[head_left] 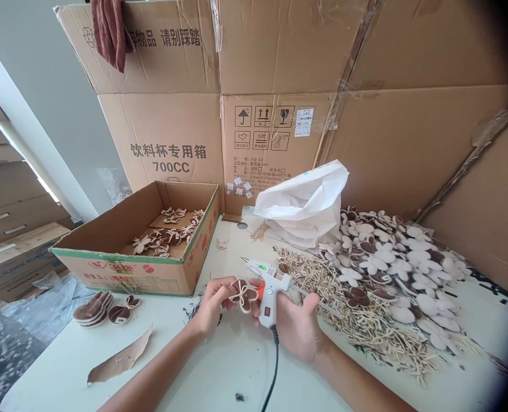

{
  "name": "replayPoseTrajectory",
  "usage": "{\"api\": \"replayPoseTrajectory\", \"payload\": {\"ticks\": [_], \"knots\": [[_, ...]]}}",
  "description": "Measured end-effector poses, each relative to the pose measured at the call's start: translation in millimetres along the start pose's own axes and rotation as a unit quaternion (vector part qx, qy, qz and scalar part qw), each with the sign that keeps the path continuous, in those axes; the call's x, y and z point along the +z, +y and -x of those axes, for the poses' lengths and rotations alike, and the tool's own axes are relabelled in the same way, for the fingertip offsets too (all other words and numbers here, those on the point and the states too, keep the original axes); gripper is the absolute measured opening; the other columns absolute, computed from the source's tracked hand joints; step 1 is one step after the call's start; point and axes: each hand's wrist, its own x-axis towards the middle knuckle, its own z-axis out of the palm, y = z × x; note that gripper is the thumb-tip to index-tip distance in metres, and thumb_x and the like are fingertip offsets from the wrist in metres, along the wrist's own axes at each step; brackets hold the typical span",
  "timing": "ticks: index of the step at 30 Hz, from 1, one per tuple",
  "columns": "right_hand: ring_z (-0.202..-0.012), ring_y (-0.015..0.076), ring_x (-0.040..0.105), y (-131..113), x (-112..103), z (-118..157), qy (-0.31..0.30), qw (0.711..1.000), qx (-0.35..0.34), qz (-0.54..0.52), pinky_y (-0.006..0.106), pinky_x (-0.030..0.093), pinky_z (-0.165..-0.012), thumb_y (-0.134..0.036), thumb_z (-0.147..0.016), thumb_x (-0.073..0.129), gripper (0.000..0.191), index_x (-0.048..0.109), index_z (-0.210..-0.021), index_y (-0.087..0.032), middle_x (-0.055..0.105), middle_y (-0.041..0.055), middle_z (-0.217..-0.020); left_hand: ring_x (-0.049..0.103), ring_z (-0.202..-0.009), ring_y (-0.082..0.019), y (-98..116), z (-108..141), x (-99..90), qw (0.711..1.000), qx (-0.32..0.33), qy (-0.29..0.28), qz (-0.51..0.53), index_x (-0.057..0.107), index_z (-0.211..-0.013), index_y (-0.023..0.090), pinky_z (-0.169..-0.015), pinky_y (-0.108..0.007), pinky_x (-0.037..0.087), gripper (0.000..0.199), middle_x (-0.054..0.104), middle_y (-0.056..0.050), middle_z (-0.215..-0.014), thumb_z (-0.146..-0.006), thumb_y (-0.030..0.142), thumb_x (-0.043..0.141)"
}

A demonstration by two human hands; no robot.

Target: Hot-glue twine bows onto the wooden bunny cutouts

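Between the thumb and fingers of my left hand (214,303) is a small brown felt piece (242,297) with a pale rim and a cream cord bow on it. My right hand (299,323) is wrapped around the handle of a white glue gun (270,289), whose metal nozzle points up and left. A clear glue stick (329,309) sticks out of the gun's back. The gun's body is just right of the felt piece; whether they touch I cannot tell. A black cord (275,355) runs down from the handle.
An open carton (129,274) at the left holds several bow-tied pieces. Stacked brown felt pieces (93,309) lie before it, near a torn cardboard scrap (120,357). Right are piles of cream cord bits (382,326) and felt shapes (402,266), below a white bag (305,200). Cardboard walls (279,51) stand behind.
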Motion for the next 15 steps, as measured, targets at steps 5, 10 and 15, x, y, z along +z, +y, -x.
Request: {"api": "replayPoseTrajectory", "payload": {"ticks": [5, 10, 15], "knots": [[-0.104, 0.031, 0.052, -1.9, 1.6, 1.6, -0.031, 0.999, 0.001, -0.008, 0.038, 0.04, -0.083, -0.096, -0.052, 0.063, 0.111, 0.058, -0.137, -0.024, 0.061, 0.0127, -0.118, 0.066, -0.062, -0.02, 0.6, 0.8, 2.1, 0.997, -0.011, -0.07, 0.011, 0.063, -0.073, 0.013, -0.055, -0.027, 0.027, 0.026, 0.07, -0.008, -0.067, -0.087, 0.024, 0.044], [-0.105, 0.033, 0.054, -4.6, 3.3, 2.5, -0.058, 0.998, 0.005, -0.008, 0.04, 0.041, -0.083, -0.094, -0.049, 0.067, 0.116, 0.055, -0.14, -0.023, 0.059, 0.0153, -0.125, 0.07, -0.063, -0.021, 0.9, 0.4, 2.4, 0.996, -0.018, -0.087, 0.015, 0.064, -0.075, 0.012, -0.055, -0.027, 0.026, 0.027, 0.072, -0.009, -0.071, -0.088, 0.024, 0.044], [-0.103, 0.0323, 0.055, -6.0, 3.5, 2.4, -0.074, 0.997, 0.005, 0.002, 0.041, 0.042, -0.083, -0.093, -0.049, 0.067, 0.116, 0.056, -0.139, -0.021, 0.058, 0.0161, -0.125, 0.071, -0.062, -0.021, -0.3, 0.0, 2.0, 0.995, -0.027, -0.098, 0.025, 0.065, -0.076, 0.012, -0.054, -0.027, 0.025, 0.026, 0.071, -0.008, -0.07, -0.088, 0.024, 0.045]]}}
